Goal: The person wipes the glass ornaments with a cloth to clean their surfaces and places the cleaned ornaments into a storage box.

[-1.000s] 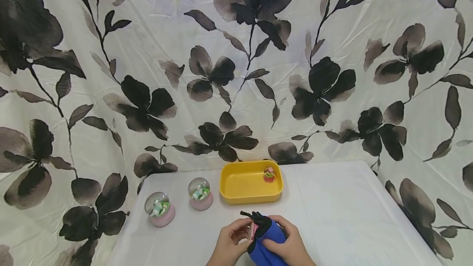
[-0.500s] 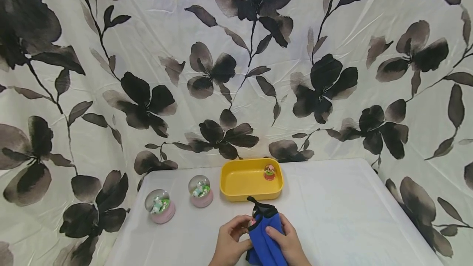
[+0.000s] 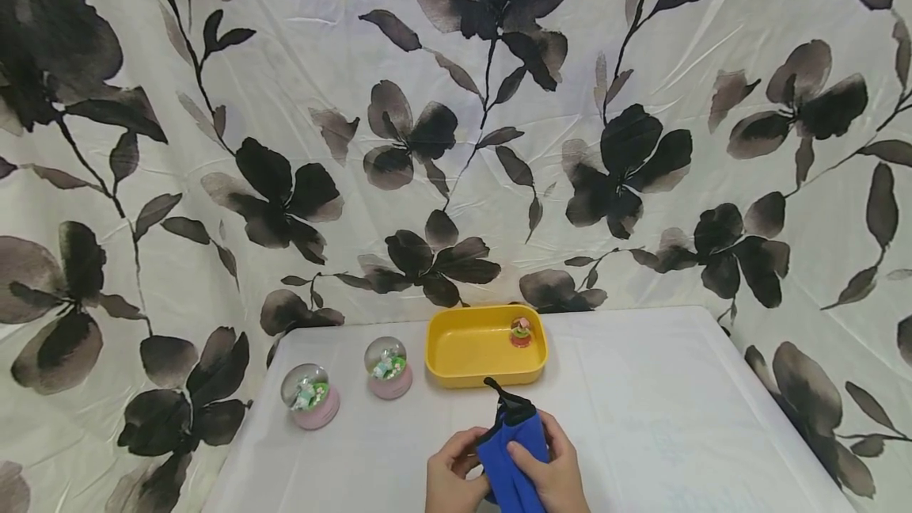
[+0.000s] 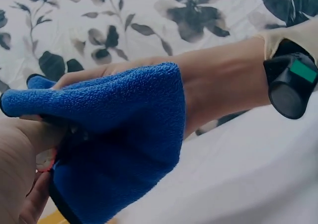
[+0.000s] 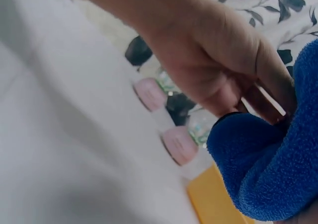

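Low in the middle of the head view, my right hand [image 3: 552, 461] grips a blue towel [image 3: 511, 457] with black edging and a black hanging loop. My left hand [image 3: 457, 469] is at the towel's left side, fingers bent. In the left wrist view, a small red-rimmed object [image 4: 45, 160] shows between the left hand's thumb and fingers, partly wrapped by the towel [image 4: 119, 149]; its kind cannot be made out. The head view hides it behind cloth and fingers. From the right wrist, the left hand [image 5: 218, 60] reaches into the towel's fold [image 5: 263, 159].
Behind the hands stands a yellow tray [image 3: 445, 378] with a small red-based ornament [image 3: 521, 332] in its right end. Two snow globes with pink bases, one nearer [image 3: 311, 398] and one farther [image 3: 388, 369], stand left of it on the white table [image 3: 677, 418]. A floral curtain [image 3: 456, 204] hangs behind.
The towel has turned more upright and now covers the pink-red object that showed between the hands earlier. The left hand has shifted slightly right, closer to the right hand. Tray and snow globes stay put.
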